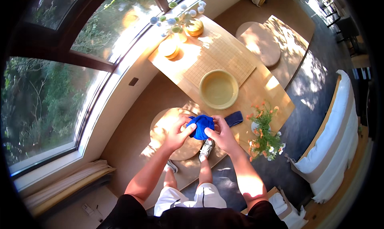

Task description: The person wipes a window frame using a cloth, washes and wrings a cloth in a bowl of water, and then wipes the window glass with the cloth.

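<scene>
A bunched bright blue cloth is held up between both hands in front of my body. My left hand grips its left side, thumb on top. On its right side, my right hand pinches it between thumb and fingers. Just beyond the hands, a dark navy folded cloth-like item lies at the near edge of the wooden table. A round yellowish basin stands on the table past the hands, partly over a gridded game board. What the basin holds is hard to tell.
Orange and white flowers in a pot stand at the table's right corner. Two round wooden bowls and a vase of pompom stems sit at the far end. A round cushion lies on the floor below; windows line the left.
</scene>
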`<state>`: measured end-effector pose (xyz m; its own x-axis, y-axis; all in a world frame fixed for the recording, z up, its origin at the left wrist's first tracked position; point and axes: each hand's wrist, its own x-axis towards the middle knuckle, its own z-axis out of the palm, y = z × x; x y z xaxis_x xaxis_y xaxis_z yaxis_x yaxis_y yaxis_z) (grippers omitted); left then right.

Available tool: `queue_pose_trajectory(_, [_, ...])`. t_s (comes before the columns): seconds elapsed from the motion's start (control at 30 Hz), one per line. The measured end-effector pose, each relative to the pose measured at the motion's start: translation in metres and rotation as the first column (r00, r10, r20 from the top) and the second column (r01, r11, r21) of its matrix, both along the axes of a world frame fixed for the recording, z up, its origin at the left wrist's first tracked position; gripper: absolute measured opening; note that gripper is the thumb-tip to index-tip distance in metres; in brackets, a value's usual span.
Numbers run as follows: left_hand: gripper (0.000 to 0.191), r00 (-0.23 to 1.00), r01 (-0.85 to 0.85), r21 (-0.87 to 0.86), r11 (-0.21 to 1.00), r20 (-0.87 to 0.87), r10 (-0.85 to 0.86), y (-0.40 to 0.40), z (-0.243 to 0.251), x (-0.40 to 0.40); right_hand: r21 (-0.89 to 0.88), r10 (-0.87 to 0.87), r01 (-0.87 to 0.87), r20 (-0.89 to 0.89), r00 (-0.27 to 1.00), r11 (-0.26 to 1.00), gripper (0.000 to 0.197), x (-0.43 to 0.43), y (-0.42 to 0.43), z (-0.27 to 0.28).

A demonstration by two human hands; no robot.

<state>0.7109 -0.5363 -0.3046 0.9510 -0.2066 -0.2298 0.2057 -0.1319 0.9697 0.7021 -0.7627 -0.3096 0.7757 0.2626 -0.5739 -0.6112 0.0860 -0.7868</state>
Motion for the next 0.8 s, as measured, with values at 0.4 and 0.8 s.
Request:
queue_pose_trajectory(0.4, [0.038,0.976,-0.215,0.275,0.937,0.082,0.2,0.187,0.262,-0.129,-0.063,0.084,-0.058,0.84,0.536,0.996,0.022,-0.074,0.19,0.191])
queue_pose_trajectory(0.8, [0.018,0.815,-0.187,0.153,0.97,0.576,0.066,0.527,0.349,-0.383,-0.056,0.745,-0.8,0.406,0.529,0.598,0.027,-0.176,0.484,0.409])
